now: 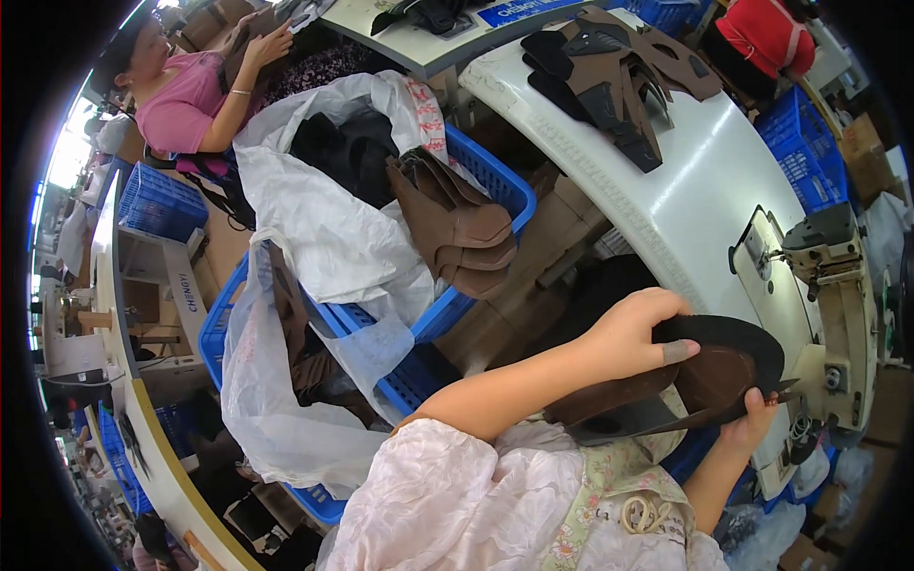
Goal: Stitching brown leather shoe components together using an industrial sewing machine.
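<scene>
A brown and black shoe upper [716, 376] is held up in front of my body, beside the sewing machine. My left hand [647, 328] is closed on its upper edge, with the thumb, wrapped in a grey band, lying over the brown inner side. At the lower right edge, my right hand [752, 422] pinches the same upper with its fingertips. A thin dark pointed tip [786, 384] sticks out beside the right fingers; what it belongs to is hidden. The brown part of the upper hangs back toward my lap.
A sewing machine [828, 257] stands on the white table [705, 205] at the right. Flat cut shoe pieces [619, 81] are piled at its far end. Left are blue crates [519, 186] with white bags [324, 243] and stacked brown uppers [457, 228]. A co-worker [186, 100] sits far left.
</scene>
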A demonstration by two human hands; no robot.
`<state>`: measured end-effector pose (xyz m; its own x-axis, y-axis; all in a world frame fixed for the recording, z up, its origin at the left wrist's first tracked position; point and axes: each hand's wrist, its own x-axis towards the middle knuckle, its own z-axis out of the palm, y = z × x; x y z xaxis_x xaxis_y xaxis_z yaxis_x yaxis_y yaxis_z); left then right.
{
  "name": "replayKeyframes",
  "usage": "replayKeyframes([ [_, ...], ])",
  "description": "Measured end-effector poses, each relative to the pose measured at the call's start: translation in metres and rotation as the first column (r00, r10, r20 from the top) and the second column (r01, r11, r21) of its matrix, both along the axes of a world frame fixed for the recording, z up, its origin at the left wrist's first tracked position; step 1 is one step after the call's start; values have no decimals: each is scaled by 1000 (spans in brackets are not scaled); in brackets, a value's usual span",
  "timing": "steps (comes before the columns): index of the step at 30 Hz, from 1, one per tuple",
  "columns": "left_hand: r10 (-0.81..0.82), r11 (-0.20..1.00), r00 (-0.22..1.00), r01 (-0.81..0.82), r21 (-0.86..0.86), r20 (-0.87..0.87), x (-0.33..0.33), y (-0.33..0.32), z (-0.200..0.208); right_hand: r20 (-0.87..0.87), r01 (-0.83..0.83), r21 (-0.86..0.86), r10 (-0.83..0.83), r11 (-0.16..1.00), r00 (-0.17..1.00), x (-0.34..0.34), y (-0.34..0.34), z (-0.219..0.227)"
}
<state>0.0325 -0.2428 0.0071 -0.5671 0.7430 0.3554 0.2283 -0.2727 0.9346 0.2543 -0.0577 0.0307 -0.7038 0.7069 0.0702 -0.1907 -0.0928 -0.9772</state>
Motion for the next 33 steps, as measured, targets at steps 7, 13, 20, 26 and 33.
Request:
replayKeyframes([
  [7, -49, 990, 994, 62, -127, 100, -10, -15, -3, 32, 14, 10, -15, 1000, 999, -9, -6, -5],
  [13, -86, 993, 991, 94, -73, 106, -18, -15, -19, 71, 51, -39, -48, 998, 996, -26, -14, -4],
  [20, 413, 830, 813, -522, -197, -411, -74, -60, -61, 144, 3, -132, 16, 991, 989, -31, 11, -19],
  [26, 402, 427, 530, -830, -360, -747, -128, -91, -85, 175, 99, -200, -63, 975, 982, -17, 40, -56],
  [33, 487, 264, 649, -748, -609, -585, -135, -89, -95, 118, 71, -244, -43, 967, 992, 35, 76, -102],
])
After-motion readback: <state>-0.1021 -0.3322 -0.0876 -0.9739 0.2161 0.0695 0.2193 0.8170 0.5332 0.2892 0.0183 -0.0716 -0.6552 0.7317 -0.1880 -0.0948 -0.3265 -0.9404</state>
